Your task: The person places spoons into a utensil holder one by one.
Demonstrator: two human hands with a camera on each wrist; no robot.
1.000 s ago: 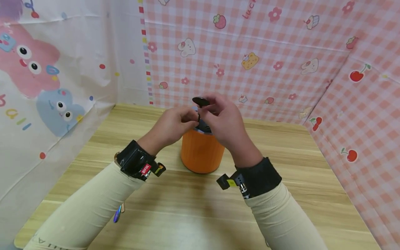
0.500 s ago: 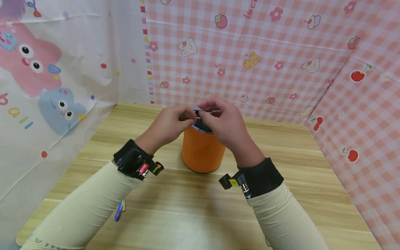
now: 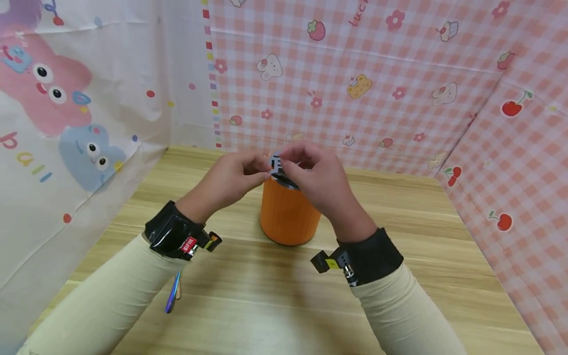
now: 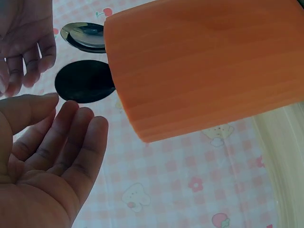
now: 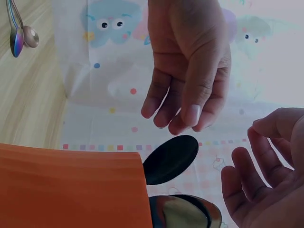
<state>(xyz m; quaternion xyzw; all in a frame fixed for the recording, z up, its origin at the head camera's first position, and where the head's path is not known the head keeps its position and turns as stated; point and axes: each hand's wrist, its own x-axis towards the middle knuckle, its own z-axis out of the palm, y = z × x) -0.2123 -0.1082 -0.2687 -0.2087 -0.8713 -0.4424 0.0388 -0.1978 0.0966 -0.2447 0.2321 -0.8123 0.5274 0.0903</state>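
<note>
An orange cylindrical holder (image 3: 289, 214) stands upright on the table. Out of its mouth stick a black spoon (image 4: 83, 81) and, beside it, shiny metal spoons (image 4: 88, 35), bowls outward; their handles are hidden inside. My left hand (image 3: 224, 182) is at the left of the holder's mouth, its fingertips right by the black spoon's bowl and nothing between thumb and fingers. On the other side my right hand (image 3: 321, 182) hovers over the rim with loosely bent fingers, also holding nothing. In the right wrist view, a gap shows between this hand (image 5: 266, 166) and the spoon bowls.
A rainbow-coloured spoon (image 3: 173, 296) and a copper-coloured spoon (image 3: 179, 288) lie on the wooden table (image 3: 248, 305) near my left sleeve. Patterned cloth walls (image 3: 377, 59) enclose the table at the back and both sides.
The black spoon, earlier held up above the holder, has gone down into it and been let go. My left hand has drawn back slightly to the left; my right stays above the rim.
</note>
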